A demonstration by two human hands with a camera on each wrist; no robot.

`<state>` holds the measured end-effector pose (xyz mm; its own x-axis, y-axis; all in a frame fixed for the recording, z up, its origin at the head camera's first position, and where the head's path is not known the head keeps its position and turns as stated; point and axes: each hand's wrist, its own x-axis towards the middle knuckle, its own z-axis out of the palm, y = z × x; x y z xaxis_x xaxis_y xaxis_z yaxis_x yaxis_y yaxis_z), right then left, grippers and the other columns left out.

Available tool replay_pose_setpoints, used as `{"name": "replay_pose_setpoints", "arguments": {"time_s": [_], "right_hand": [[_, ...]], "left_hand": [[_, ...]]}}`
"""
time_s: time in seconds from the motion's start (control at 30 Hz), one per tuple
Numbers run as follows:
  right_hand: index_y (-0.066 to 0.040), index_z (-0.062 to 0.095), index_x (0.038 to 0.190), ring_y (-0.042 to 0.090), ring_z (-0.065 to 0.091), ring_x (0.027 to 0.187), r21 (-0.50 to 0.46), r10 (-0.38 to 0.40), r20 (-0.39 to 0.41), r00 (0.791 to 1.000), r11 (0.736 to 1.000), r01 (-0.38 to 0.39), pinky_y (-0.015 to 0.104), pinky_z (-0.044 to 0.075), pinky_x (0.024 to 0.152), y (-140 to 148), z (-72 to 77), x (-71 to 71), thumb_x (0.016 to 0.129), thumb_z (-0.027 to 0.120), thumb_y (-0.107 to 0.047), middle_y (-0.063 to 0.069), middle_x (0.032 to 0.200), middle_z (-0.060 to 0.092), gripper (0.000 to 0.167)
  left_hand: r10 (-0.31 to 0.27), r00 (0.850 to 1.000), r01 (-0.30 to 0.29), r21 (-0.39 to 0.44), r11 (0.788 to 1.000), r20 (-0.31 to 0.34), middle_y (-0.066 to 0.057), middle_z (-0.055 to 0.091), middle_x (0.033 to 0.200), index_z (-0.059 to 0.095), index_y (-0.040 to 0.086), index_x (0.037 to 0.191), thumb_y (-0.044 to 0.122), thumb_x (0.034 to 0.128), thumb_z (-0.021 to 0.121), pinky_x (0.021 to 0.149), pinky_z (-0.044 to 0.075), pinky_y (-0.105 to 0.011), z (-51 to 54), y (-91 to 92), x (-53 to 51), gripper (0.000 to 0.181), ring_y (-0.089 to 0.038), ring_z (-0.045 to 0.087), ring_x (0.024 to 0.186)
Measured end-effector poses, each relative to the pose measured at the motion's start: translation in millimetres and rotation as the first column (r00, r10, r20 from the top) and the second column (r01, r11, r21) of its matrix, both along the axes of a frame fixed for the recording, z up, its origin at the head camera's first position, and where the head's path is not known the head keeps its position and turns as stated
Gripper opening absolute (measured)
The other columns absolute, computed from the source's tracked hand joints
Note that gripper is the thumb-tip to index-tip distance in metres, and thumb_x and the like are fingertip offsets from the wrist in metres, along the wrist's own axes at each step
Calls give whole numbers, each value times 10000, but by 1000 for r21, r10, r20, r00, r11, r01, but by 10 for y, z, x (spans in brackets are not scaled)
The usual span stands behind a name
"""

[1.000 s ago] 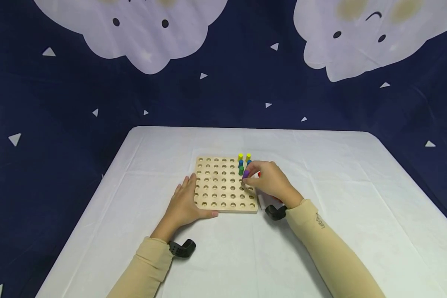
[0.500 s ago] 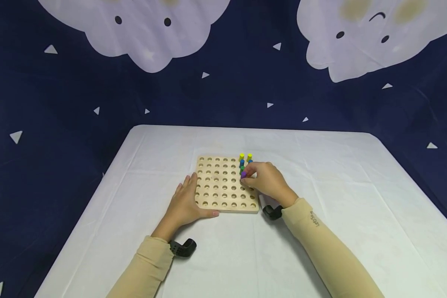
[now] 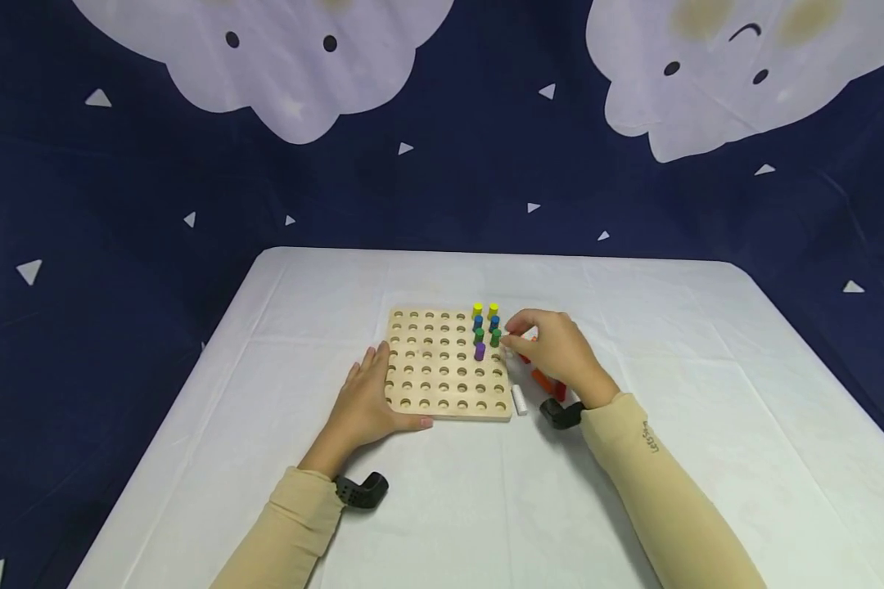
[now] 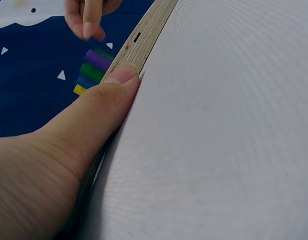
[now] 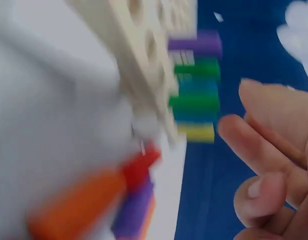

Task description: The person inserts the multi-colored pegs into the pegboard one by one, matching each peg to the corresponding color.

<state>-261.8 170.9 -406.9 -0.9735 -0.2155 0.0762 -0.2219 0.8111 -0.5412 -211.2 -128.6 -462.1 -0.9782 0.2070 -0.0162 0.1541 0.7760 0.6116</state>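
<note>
Pegs (image 3: 542, 380) lie partly hidden by the right hand (image 3: 557, 348), grip parted, empty; left hand (image 3: 366, 402), unclenched, touches board (image 3: 435, 379).

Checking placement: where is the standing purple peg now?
In the head view, the purple peg stands in the right half of the board, just in front of the left green peg.

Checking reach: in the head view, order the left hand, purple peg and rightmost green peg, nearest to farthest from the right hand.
1. Rightmost green peg, right column.
2. Purple peg, next column left.
3. Left hand, at the board's left edge.
</note>
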Motion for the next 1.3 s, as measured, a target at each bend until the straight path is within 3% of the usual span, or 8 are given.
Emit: {"name": "replay_pose_setpoints", "arguments": {"time_s": [0.13,0.27,0.57,0.7,0.83,1.0,1.13,1.3], "right_hand": [[-131,701,1143,274,614,918,44,-70,4,998,997,70,478,509,877,270,19,-58,934,692,-274,58,1076,728,254],[-113,703,1161,312,605,1049,94,-67,71,995,994,60,527,487,951,432,-32,-100,930,689,-231,86,1085,717,260],[-140,745,1058,205,619,822,231,20,84,996,972,-39,394,512,740,369,-102,-111,868,752,-183,27,966,736,196],[-124,741,1100,200,605,798,317,5,107,994,948,-39,409,535,739,298,-103,-118,869,757,-184,47,986,729,239],[-89,735,1141,206,610,813,338,-4,122,992,940,-38,447,558,783,275,-109,-112,886,740,-174,88,1052,728,269],[-87,719,1148,233,638,907,271,1,108,994,962,-31,490,553,853,291,-116,-71,917,705,-179,105,1107,714,249],[-112,684,1111,239,613,930,101,-3,106,994,995,-7,444,532,844,276,-111,-31,920,700,-206,80,1094,700,213],[-140,671,993,235,587,906,-82,1,100,995,997,7,359,464,789,167,-98,1,860,764,-250,29,988,712,196]], "left_hand": [[6,1000,-6,-4,1000,3,-239,154,1639,93,-2,1584,663,513,890,1274,74,-496,0,-4,4,1491,-366,101,1544],[9,1000,-9,-9,1000,4,-239,154,1639,92,4,1585,662,511,892,1274,78,-496,6,-9,8,1493,-365,105,1544],[5,1000,-5,-6,1000,1,-234,158,1640,83,3,1586,653,518,894,1277,66,-490,-3,-13,3,1491,-357,95,1547],[6,1000,-6,-3,1000,5,-233,154,1641,79,9,1588,658,515,892,1277,67,-486,-13,-8,-1,1494,-355,97,1548],[-2,1000,2,-11,1000,-4,-235,156,1640,86,-1,1584,665,520,886,1276,75,-490,-23,-9,-9,1489,-363,105,1545],[-9,1000,9,-24,1000,-12,-235,165,1638,89,-12,1581,674,522,879,1277,76,-484,-30,-12,-16,1489,-364,110,1544],[-8,1000,8,-22,1000,-8,-235,164,1639,89,-5,1583,677,519,879,1277,75,-485,-43,-11,-18,1491,-362,110,1545],[-8,1000,8,-22,1000,-10,-222,157,1644,92,-1,1584,671,529,878,1277,74,-482,-42,-7,-16,1477,-357,109,1546]]}}
